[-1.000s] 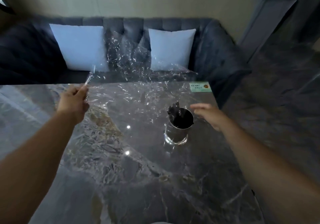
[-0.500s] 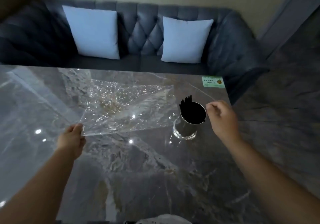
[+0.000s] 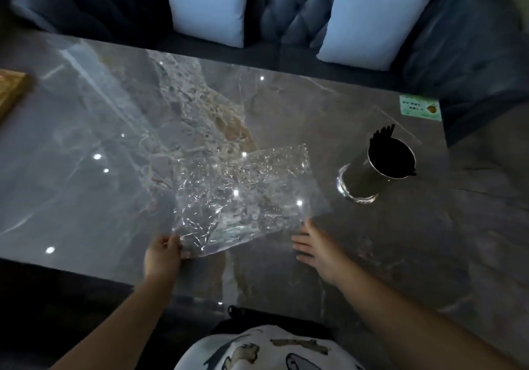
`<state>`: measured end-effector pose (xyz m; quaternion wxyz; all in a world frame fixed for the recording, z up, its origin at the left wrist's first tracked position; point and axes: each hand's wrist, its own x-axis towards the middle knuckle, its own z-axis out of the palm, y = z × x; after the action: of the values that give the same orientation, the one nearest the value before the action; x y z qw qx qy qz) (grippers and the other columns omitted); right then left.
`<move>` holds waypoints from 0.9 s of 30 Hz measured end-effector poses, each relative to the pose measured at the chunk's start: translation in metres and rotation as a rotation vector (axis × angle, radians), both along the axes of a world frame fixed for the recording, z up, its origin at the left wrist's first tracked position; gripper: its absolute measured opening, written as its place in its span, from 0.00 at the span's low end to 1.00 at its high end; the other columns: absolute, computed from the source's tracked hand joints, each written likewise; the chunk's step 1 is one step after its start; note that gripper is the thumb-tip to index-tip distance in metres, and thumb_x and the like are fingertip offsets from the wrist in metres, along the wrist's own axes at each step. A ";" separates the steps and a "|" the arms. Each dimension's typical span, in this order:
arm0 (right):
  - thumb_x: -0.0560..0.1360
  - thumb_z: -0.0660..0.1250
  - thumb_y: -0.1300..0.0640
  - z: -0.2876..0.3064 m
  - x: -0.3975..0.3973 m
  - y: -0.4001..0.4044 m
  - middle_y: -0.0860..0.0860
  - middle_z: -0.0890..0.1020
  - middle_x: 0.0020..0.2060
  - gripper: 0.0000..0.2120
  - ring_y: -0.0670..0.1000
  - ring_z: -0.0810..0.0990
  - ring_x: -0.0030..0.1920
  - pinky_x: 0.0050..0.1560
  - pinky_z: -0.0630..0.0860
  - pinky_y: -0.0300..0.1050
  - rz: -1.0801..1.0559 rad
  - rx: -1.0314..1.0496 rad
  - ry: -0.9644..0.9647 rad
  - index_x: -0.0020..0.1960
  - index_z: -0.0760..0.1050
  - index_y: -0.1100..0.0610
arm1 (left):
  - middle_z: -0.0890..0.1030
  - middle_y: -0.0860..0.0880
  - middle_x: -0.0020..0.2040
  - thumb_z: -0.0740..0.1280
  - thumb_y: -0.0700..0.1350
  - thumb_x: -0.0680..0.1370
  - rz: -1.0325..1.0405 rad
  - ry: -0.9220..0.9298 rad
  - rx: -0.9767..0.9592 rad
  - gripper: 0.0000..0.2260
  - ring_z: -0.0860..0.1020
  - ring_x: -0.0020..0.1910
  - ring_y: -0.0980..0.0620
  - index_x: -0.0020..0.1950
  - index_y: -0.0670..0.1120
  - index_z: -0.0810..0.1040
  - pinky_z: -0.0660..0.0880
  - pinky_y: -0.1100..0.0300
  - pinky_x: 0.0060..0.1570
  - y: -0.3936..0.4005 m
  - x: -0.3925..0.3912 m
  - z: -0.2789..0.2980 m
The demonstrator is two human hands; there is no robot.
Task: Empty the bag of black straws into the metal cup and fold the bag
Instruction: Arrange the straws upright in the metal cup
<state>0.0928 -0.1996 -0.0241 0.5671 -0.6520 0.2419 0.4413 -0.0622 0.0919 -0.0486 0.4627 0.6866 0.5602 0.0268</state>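
From the head camera, looking down: the left hand (image 3: pixel 161 256) pinches the near left corner of the clear plastic bag (image 3: pixel 243 195), fingers curled over its edge. The bag is crinkled and see-through, and it spreads away from that hand and toward the right, low over the marble table (image 3: pixel 286 284) — whether it lies fully flat on the stone I cannot tell.

The right hand (image 3: pixel 313 248) has its fingers straight and spread, holding nothing, just beside the bag's near right edge; whether the fingertips touch the plastic is unclear.

Beyond the right hand and further right stands the metal cup (image 3: pixel 372 173), upright on the table, well apart from both hands. The black straws (image 3: pixel 382 138) stand inside it, their tips poking above the far rim.

Past the cup, at the far right corner, lies a small green card (image 3: pixel 420 107). Across the table from both hands — a dark tufted sofa (image 3: pixel 286 12) with two pale cushions (image 3: pixel 207 2).
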 end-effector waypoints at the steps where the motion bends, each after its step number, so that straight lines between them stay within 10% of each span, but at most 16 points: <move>1: 0.77 0.58 0.36 -0.002 0.002 0.008 0.50 0.82 0.51 0.28 0.49 0.81 0.51 0.42 0.77 0.45 -0.034 0.036 0.014 0.69 0.68 0.53 | 0.82 0.41 0.36 0.64 0.48 0.80 0.001 0.012 -0.018 0.12 0.77 0.35 0.44 0.40 0.43 0.78 0.74 0.49 0.42 -0.008 -0.006 -0.001; 12: 0.75 0.54 0.31 0.015 0.056 0.032 0.56 0.77 0.62 0.34 0.57 0.74 0.63 0.68 0.65 0.55 -0.662 0.468 -0.051 0.67 0.70 0.57 | 0.78 0.47 0.24 0.60 0.41 0.81 0.091 -0.038 -0.461 0.11 0.80 0.25 0.49 0.42 0.38 0.74 0.70 0.62 0.20 -0.061 -0.028 0.011; 20: 0.75 0.66 0.59 0.002 0.105 0.050 0.50 0.79 0.30 0.07 0.48 0.74 0.27 0.25 0.70 0.38 -0.057 -0.391 -0.531 0.49 0.78 0.62 | 0.82 0.47 0.36 0.61 0.54 0.79 -0.439 0.359 -0.835 0.15 0.80 0.32 0.50 0.46 0.44 0.77 0.71 0.62 0.33 -0.071 -0.025 0.039; 24: 0.76 0.68 0.58 -0.001 0.150 0.051 0.51 0.81 0.37 0.03 0.54 0.80 0.38 0.43 0.79 0.51 0.281 -0.362 -0.567 0.49 0.79 0.56 | 0.84 0.47 0.41 0.58 0.53 0.82 -1.038 0.601 -0.792 0.19 0.83 0.34 0.54 0.57 0.38 0.77 0.73 0.65 0.31 -0.047 0.004 0.071; 27: 0.75 0.70 0.57 -0.002 0.175 0.053 0.51 0.83 0.40 0.05 0.53 0.79 0.41 0.43 0.75 0.45 0.437 -0.353 -0.565 0.41 0.77 0.49 | 0.83 0.45 0.40 0.57 0.44 0.84 -1.147 0.388 -0.678 0.14 0.80 0.32 0.56 0.49 0.38 0.78 0.74 0.66 0.30 -0.017 0.054 0.081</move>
<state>0.2677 -0.1463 -0.0262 0.3832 -0.8713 0.0038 0.3065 -0.0077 0.0754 0.0329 0.4842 0.6840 0.1589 -0.5219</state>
